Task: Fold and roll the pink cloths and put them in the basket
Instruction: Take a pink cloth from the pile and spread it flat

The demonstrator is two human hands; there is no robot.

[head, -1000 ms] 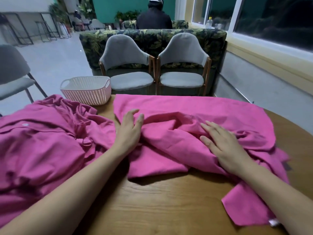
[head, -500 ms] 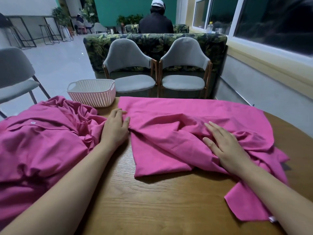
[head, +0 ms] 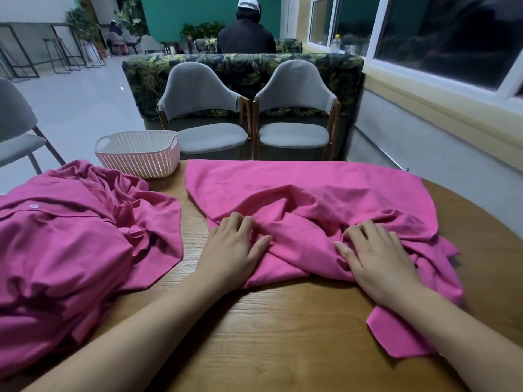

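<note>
A pink cloth point(head: 325, 188) lies spread and crumpled across the far middle of the round wooden table point(head: 283, 343). My left hand point(head: 232, 250) sits on its near left edge, fingers bent into a fold of the fabric. My right hand point(head: 379, 258) rests on the cloth's right part, its fingers curled and bunching the fabric under them. A heap of more pink cloths point(head: 70, 244) covers the table's left side. The white perforated basket point(head: 138, 154) stands at the far left edge of the table, with nothing visible inside it.
Two grey chairs point(head: 294, 114) stand just beyond the table's far edge, with a patterned sofa back behind them. Another grey chair point(head: 17, 131) is at the left. A wall with windows runs along the right. A person sits far behind, facing away.
My left hand has moved right from the heap's edge onto the spread cloth. Both hands' fingers have curled, gathering the cloth into more folds between them.
</note>
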